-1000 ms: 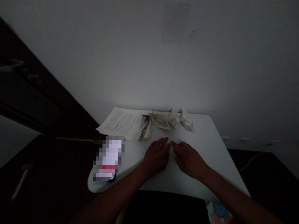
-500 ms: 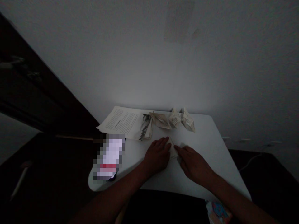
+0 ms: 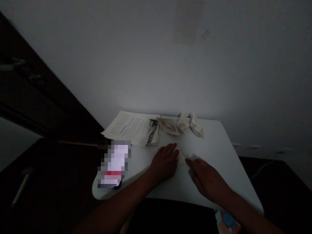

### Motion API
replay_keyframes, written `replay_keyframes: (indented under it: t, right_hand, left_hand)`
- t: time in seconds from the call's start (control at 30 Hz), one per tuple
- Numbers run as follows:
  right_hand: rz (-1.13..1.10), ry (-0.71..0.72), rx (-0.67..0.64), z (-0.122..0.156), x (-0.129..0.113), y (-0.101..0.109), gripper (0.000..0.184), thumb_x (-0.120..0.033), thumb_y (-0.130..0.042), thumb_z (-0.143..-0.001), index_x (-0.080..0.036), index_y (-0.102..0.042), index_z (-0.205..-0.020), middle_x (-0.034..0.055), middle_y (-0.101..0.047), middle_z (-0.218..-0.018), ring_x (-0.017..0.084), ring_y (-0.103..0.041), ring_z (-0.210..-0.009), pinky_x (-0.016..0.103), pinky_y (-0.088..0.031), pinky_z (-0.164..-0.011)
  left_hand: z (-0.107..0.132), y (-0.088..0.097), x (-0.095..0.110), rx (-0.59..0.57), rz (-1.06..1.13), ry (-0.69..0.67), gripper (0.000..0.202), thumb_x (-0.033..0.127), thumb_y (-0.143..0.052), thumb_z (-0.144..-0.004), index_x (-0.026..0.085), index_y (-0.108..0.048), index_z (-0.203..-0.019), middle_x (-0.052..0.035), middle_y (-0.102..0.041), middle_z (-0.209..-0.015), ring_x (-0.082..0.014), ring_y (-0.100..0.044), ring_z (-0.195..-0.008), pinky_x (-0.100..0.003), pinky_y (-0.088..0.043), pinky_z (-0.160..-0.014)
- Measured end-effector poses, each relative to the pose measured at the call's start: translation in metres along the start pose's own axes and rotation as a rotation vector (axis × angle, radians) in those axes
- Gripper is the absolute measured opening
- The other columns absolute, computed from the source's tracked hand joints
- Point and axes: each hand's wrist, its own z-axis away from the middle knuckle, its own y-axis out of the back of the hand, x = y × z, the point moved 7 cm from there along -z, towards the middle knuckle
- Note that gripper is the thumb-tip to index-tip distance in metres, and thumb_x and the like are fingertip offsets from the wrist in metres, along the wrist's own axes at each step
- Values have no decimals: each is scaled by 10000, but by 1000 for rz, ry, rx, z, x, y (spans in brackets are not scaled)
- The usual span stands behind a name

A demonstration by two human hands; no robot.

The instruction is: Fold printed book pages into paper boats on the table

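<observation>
- The paper point(image 3: 181, 160), folded, lies on the counter point(image 3: 226, 165), right of and below the centre of the frame.
- The left hand point(image 3: 164, 163) covers the paper's left part, fingers stretched out flat, not clamped.
- The right hand point(image 3: 210, 179) touches the paper's lower right corner with a fingertip; in this dim light I cannot tell whether its fingers are together or apart.
- Three folded shapes point(image 3: 182, 124) stand just above the hands, right of centre.
- Printed pages point(image 3: 129, 129) lie left of centre, the phone point(image 3: 115, 162) lower left.
</observation>
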Motion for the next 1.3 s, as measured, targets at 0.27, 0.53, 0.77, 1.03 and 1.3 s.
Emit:
replay_keyframes:
  t: [0.27,0.53,0.77,1.03,1.3]
  right_hand:
    - [-70,-52,6,3,5,4,315,-79,-424,-771,-126,-557,-1052,82,-618,-853,197,-561,-858,339,-486,-791]
    - [17,-20,191,-8,21,17,298,-138,-435,-818,-134,-574,-1082,109,-644,-1048,213,-573,-985,383,-472,-890]
    - [87,26,141,-14,21,1,355,-133,-441,-831,-147,-577,-1158,116,-590,-1179,234,-522,-1085,429,-431,-955]
    - [76,28,130,-11,5,-6,310,-148,-462,-829,-129,-602,-1105,124,-608,-1083,232,-550,-983,431,-445,-929]
    - [83,21,92,-11,13,-10,340,-143,-439,-843,-117,-572,-1154,109,-580,-1196,231,-513,-1076,407,-416,-981]
  left_hand:
    - [0,-2,-1,1,-1,-32,371,241,-443,-854,176,-486,-1217,-100,-396,-1392,-236,-377,-1260,-417,-339,-1007]
    - [1,-1,12,-99,-51,-162,352,213,-472,-857,252,-511,-1204,-78,-477,-1290,-230,-434,-1159,-409,-351,-966]
    - [6,-2,11,-52,-14,-199,272,205,-482,-853,226,-576,-1107,-82,-519,-1225,-219,-446,-1122,-385,-367,-962]
    - [6,-5,9,-32,27,-123,199,156,-498,-763,156,-609,-929,-127,-507,-1243,-245,-422,-1193,-441,-301,-1046]
    - [9,-11,12,-34,14,-188,265,171,-463,-787,166,-568,-1030,-89,-486,-1308,-237,-381,-1245,-462,-248,-1071]
